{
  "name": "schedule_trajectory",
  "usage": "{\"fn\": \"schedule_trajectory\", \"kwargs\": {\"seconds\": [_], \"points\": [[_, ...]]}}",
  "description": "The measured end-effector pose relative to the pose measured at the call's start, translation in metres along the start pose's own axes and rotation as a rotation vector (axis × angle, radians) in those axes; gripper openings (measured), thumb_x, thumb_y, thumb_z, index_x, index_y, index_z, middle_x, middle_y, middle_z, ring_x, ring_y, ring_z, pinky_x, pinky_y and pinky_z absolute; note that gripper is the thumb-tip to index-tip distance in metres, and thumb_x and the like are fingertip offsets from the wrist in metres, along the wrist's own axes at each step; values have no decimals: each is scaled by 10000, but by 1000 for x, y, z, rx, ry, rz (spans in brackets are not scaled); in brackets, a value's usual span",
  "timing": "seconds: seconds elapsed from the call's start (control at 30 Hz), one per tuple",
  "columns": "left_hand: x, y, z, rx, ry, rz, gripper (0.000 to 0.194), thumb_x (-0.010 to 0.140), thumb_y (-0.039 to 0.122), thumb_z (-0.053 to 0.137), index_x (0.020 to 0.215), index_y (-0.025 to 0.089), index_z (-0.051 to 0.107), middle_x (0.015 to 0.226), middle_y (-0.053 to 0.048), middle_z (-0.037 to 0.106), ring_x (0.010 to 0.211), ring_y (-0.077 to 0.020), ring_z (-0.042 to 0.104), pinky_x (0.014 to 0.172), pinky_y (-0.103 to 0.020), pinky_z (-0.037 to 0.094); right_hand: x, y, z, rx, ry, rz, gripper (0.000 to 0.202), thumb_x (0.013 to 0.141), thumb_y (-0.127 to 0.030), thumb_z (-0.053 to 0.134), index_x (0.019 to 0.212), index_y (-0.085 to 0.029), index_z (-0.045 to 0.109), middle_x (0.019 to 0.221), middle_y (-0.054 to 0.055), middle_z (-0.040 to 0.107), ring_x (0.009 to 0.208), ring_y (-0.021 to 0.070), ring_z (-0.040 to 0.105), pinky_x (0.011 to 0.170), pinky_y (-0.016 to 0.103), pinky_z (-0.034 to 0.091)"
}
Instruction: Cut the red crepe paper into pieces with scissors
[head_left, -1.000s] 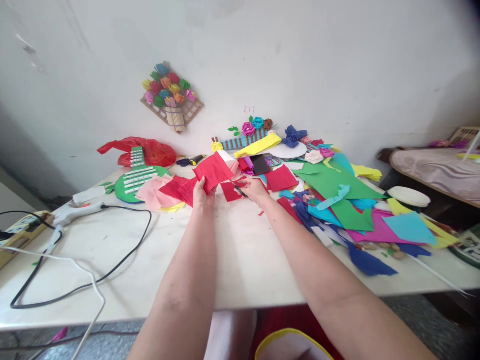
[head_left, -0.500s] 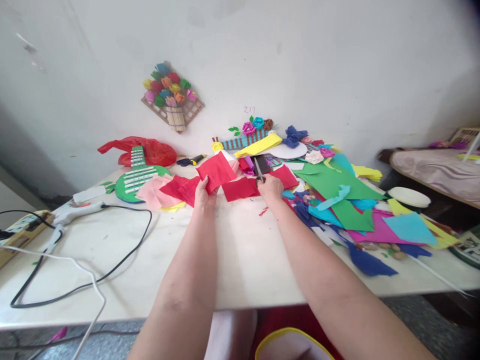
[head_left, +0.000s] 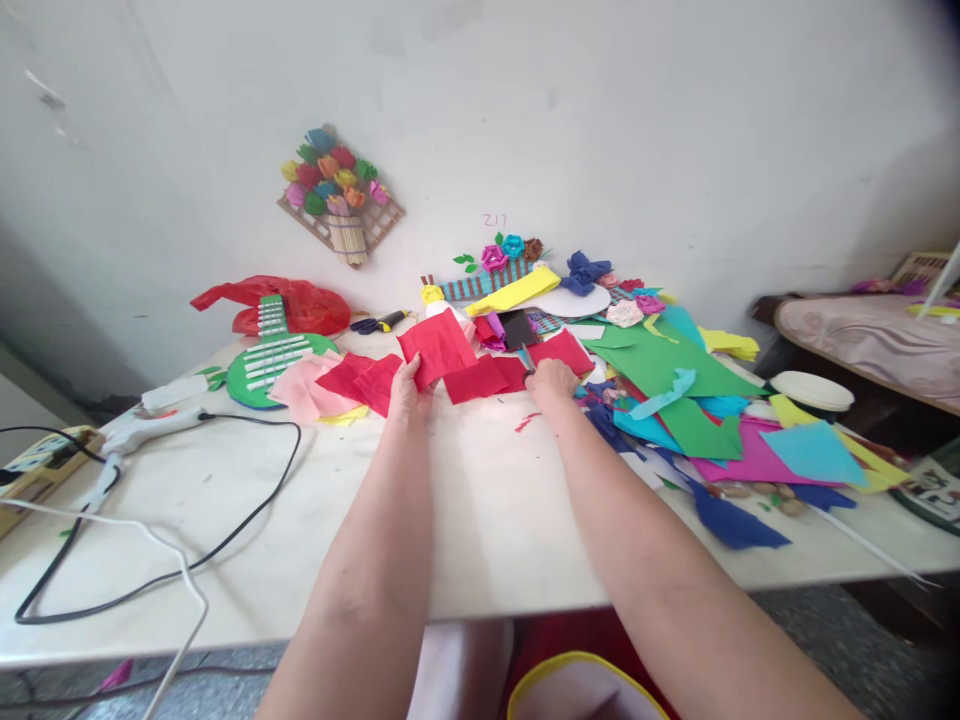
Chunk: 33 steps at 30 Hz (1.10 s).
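Observation:
My left hand (head_left: 406,388) grips a red piece of crepe paper (head_left: 439,347) by its lower left edge, thumb on top, above the table. Scissors (head_left: 528,357) are in my closed right hand (head_left: 553,382); their blades point away from me, and the handles are mostly hidden by my fingers. Between the hands lies a red crepe paper strip (head_left: 480,380), with its right end beside the scissors. Another red piece (head_left: 561,350) rests just beyond my right hand. To the left of my left hand are more red sheets (head_left: 364,378) and pale pink paper (head_left: 304,388).
A glue gun (head_left: 150,428) with its black cord lies on the left of the table (head_left: 495,520). Behind it sit a green guitar-shaped craft (head_left: 274,368) and a red plastic bag (head_left: 315,305). Coloured paper, including a green sheet (head_left: 667,355), is heaped at the right.
My right hand has moved slightly right and toward me with the scissors, away from the red strip. The left hand's paper has shifted only a little.

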<state>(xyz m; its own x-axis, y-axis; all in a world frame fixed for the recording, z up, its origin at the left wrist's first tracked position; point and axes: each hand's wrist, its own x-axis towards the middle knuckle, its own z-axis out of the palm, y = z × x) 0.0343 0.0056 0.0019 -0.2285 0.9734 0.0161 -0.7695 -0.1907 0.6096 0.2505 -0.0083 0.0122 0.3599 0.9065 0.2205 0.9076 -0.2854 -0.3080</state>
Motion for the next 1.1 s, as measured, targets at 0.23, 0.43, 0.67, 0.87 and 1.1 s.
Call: {"fn": "schedule_trajectory", "kwargs": {"seconds": [0.23, 0.43, 0.67, 0.87, 1.1], "points": [[0, -2, -1, 54, -48, -26, 70, 756, 147, 583, 821, 171, 592, 794, -33, 678, 730, -147, 655, 676, -257, 532, -7, -4, -6, -27, 40, -73, 361, 746, -229, 515, 1041, -92, 670, 1148, 202, 549, 1099, 328, 478, 827, 402, 427], [1, -4, -1, 118, -80, -61, 128, 733, 156, 614, 858, 167, 595, 790, -45, 683, 736, -162, 662, 624, -248, 527, -12, -15, -7, -28, 88, -244, 361, 840, -299, 418, 1041, -156, 681, 1090, 145, 616, 1052, 291, 492, 887, 418, 353], [-5, -5, 3, 73, -175, -198, 101, 754, 119, 594, 852, 140, 609, 799, -73, 681, 730, -174, 659, 705, -300, 546, -13, -18, 7, -96, -70, -508, 267, 754, -244, 548, 959, -239, 718, 1059, 85, 654, 1089, 271, 464, 905, 394, 313], [-8, -7, 4, 3, -214, -287, 172, 758, 113, 586, 925, 152, 594, 906, -109, 669, 906, -239, 642, 849, -434, 509, -16, -22, 7, -52, -155, -678, 333, 795, -198, 482, 1041, -277, 693, 1098, 60, 631, 1050, 248, 509, 905, 365, 340], [-4, -3, -2, -35, -137, -339, 176, 767, 159, 576, 942, 176, 568, 978, -113, 655, 954, -255, 621, 870, -504, 480, -15, -22, 12, -42, -97, -667, 296, 818, -278, 499, 1039, -212, 685, 1083, 81, 636, 1045, 235, 526, 871, 309, 387]]}}
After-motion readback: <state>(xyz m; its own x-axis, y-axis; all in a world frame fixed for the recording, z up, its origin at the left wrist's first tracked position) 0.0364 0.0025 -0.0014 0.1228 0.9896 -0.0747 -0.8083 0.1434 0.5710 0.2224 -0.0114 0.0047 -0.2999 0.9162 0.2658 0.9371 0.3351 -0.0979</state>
